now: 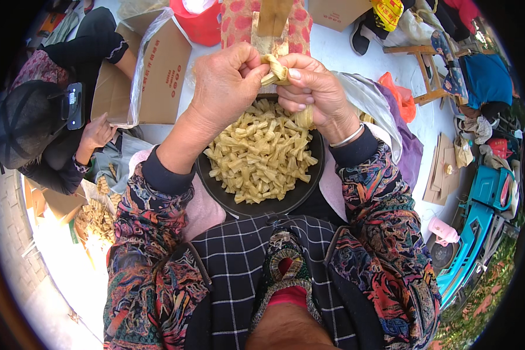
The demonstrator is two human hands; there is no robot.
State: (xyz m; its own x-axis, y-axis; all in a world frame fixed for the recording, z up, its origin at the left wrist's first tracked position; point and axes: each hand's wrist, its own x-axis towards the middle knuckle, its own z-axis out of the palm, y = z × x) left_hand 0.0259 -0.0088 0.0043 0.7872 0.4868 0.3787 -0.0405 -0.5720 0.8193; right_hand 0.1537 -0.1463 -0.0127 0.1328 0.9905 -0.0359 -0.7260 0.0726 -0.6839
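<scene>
Between both hands is a pale yellow, flat, pliable strip (276,70), bent into a loop or knot. The fingertips of my left hand (224,84) pinch its left side. On the other side, my right hand (318,90), with a silver bangle at the wrist, grips it between thumb and fingers, and a loose tail hangs below that palm. Under the hands a round dark pan (230,201) rests at my lap, heaped with short knotted pieces (262,154) of the same yellowish material. What the strip is made of I cannot tell.
Just beyond my hands, a wooden piece (271,26) lies over a red-spotted cloth (236,23). An open cardboard box (157,76) and a seated co-worker (35,122) are at the left. A red bucket (201,26) stands behind. To the right are a wooden stool (423,73) and a teal plastic chair (481,192).
</scene>
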